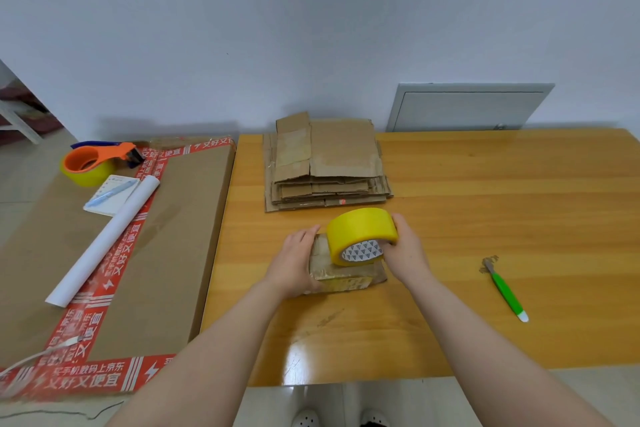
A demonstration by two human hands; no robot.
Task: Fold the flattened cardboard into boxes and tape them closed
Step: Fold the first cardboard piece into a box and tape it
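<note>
Two bare forearms are reaching in from the near edge of the wooden table [485, 191]. The left hand [296, 262] is gripping the left side of a small taped box [341, 274], fingers curled round it. The right hand [407, 250] is clasping a yellow tape roll [360, 230], which is standing on edge atop the box. Just beyond, a stack of flattened cardboard [329, 163] is lying against the table's far edge. To the right, open tabletop is stretching out, with only a green-handled tool [507, 291] lying well apart. To the left, a large carton [166, 236] is butting against the table's left edge, carrying a tape dispenser [93, 161], a notepad [109, 194] and a white paper roll [104, 239].
</note>
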